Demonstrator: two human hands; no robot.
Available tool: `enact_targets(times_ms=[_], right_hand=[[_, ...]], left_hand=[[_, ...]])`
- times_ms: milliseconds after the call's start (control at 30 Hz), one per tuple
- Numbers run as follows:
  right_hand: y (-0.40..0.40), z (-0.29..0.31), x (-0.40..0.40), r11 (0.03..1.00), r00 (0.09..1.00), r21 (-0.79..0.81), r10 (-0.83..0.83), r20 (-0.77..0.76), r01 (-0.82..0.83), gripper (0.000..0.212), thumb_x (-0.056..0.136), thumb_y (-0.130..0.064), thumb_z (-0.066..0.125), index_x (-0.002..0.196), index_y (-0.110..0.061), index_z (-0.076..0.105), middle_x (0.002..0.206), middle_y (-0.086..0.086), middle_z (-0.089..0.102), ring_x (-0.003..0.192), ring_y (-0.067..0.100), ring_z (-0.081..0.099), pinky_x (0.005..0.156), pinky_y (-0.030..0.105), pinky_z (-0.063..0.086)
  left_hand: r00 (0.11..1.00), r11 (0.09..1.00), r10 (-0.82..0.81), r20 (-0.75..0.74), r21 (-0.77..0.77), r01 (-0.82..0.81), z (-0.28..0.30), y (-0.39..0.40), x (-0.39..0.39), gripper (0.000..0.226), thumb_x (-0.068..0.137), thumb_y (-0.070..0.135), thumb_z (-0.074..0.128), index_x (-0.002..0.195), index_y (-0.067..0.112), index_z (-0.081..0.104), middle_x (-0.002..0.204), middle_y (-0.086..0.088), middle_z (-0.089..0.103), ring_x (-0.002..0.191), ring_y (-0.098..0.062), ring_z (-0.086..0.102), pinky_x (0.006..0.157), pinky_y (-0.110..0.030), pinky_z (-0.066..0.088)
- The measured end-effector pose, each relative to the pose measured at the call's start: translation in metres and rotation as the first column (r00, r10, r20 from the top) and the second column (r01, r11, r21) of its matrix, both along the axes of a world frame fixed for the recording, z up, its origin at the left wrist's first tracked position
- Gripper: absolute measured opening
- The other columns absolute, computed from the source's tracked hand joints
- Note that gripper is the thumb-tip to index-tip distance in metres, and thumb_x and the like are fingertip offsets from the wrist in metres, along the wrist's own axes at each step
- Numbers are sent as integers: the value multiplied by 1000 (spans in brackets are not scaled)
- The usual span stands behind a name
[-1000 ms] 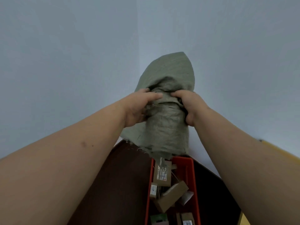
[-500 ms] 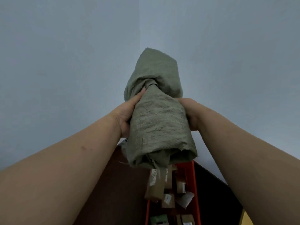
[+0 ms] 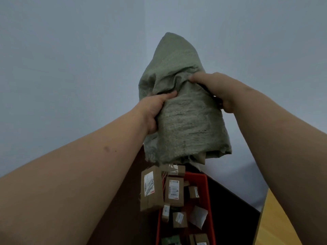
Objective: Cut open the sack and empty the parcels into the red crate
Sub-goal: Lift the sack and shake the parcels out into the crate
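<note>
A grey-green woven sack (image 3: 185,124) is held upside down, high above the red crate (image 3: 206,181), its frayed cut mouth pointing down. My left hand (image 3: 154,110) grips its left side and my right hand (image 3: 214,87) grips it higher on the right. Several brown cardboard parcels with white labels are dropping out of the mouth; the largest parcel (image 3: 151,188) hangs at the crate's left rim, a second parcel (image 3: 174,190) beside it. Smaller parcels and a white packet (image 3: 198,216) lie in the crate.
The crate stands on a dark brown table (image 3: 230,200) that runs into a corner of pale blue walls (image 3: 70,68). A light wooden surface (image 3: 276,225) shows at the lower right.
I have shifted my grip on the sack, my right hand now higher. More parcels have fallen from its mouth toward the crate, and the view has moved closer.
</note>
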State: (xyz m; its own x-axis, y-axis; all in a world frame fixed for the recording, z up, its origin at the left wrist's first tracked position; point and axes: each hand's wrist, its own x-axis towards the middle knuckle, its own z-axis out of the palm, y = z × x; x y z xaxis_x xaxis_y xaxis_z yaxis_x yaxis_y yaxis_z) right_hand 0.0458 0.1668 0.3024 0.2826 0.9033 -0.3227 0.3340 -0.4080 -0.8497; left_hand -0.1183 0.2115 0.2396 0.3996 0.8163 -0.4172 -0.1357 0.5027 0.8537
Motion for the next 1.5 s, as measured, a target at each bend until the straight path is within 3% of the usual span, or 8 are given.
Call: enact_targets(times_ms=[167, 333, 533, 667, 733, 1067, 1333, 1500], right_hand=[[-11, -2, -1, 981, 986, -114, 161, 44, -155, 58, 69, -57, 75, 108, -24, 49, 93, -8, 55, 81, 10, 53, 59, 25, 39], [-9, -10, 7, 1000, 996, -9, 19, 85, -18, 113, 40, -44, 94, 138, -20, 42, 127, 3, 57, 111, 26, 58, 92, 45, 51], [-9, -19, 38, 982, 980, 125, -159, 122, 144, 78, 65, -22, 82, 132, -7, 45, 118, 11, 55, 97, 28, 54, 74, 34, 44], [-15, -37, 48, 948, 956, 148, -266, -122, 283, 71, 68, -9, 80, 130, -9, 46, 121, 11, 58, 100, 27, 59, 80, 38, 51], [-18, -47, 51, 941, 937, 123, -287, -198, 314, 70, 68, -8, 80, 130, -10, 46, 122, 10, 59, 101, 28, 61, 83, 39, 52], [-10, -80, 48, 971, 972, 206, -154, 176, 117, 61, 73, -12, 74, 129, -17, 49, 123, 12, 61, 112, 31, 56, 97, 41, 47], [-11, -105, 58, 964, 929, 199, -231, 288, 178, 43, 81, -15, 63, 123, -13, 53, 121, 17, 62, 112, 36, 57, 94, 41, 47], [-8, -63, 74, 896, 893, 393, -337, 298, 207, 43, 76, -12, 65, 117, -19, 54, 106, 7, 63, 101, 29, 59, 78, 31, 42]], left_hand=[[990, 975, 80, -118, 218, -53, 1, -1, 16, 75, 56, 32, 87, 126, 26, 59, 112, -9, 72, 97, -31, 71, 79, -53, 58], [993, 993, -113, 39, 24, 112, 10, -12, 21, 43, 84, 30, 63, 124, 14, 64, 118, -10, 71, 108, -27, 67, 91, -41, 55], [978, 987, -151, 142, -35, 158, -11, -11, 10, 38, 90, 36, 52, 118, 12, 63, 106, -6, 69, 94, -23, 69, 82, -39, 58], [926, 983, -174, -334, -119, 142, -27, -12, 19, 117, 39, 82, 72, 135, 19, 50, 128, -7, 62, 115, -30, 60, 99, -48, 48], [907, 956, -267, -327, -206, 207, -31, -14, 23, 126, 33, 87, 67, 135, 15, 50, 129, -11, 61, 117, -33, 59, 103, -49, 45], [972, 954, -236, -21, -197, 227, -55, -22, 45, 57, 64, 40, 76, 111, 10, 69, 100, -13, 74, 91, -27, 70, 81, -38, 55], [980, 969, -191, -56, -170, 179, -79, -25, 60, 93, 53, 36, 91, 136, 20, 52, 122, -13, 68, 104, -32, 68, 91, -47, 55], [987, 987, -147, 71, -59, 152, -56, -12, 84, 64, 79, 22, 76, 136, 22, 46, 122, -13, 66, 98, -28, 69, 73, -38, 61]])
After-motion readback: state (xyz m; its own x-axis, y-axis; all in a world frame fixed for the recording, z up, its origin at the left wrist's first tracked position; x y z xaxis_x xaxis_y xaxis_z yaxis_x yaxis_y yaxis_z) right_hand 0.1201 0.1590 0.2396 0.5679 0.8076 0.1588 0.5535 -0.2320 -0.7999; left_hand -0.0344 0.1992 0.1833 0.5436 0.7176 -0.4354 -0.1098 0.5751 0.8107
